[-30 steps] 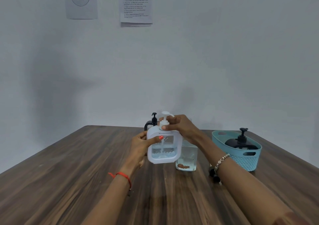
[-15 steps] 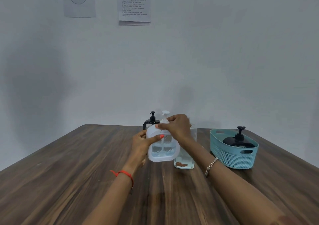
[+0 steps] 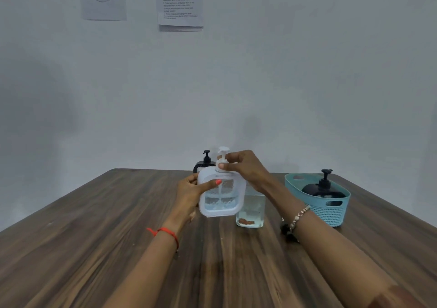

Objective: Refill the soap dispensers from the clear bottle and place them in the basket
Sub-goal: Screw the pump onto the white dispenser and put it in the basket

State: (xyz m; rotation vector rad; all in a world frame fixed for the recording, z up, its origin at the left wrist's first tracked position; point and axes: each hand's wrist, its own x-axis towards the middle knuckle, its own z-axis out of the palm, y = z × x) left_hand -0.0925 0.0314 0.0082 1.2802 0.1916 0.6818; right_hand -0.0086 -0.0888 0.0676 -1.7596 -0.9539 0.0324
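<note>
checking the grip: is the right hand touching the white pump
Touching. Head view shows the right hand pinching the white pump at its neck, thumb pressed against it.

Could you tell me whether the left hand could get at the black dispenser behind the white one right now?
Probably not yet: the left hand grips the white dispenser, held directly in front of the black dispenser and hiding most of it.

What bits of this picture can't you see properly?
Head view:
The black dispenser at the back: mostly hidden by the white dispenser and left hand.
The clear bottle: top hidden behind the right hand.
The printed sheet: text too small, top cut off.
The second black dispenser: lower body behind the basket wall.
</note>
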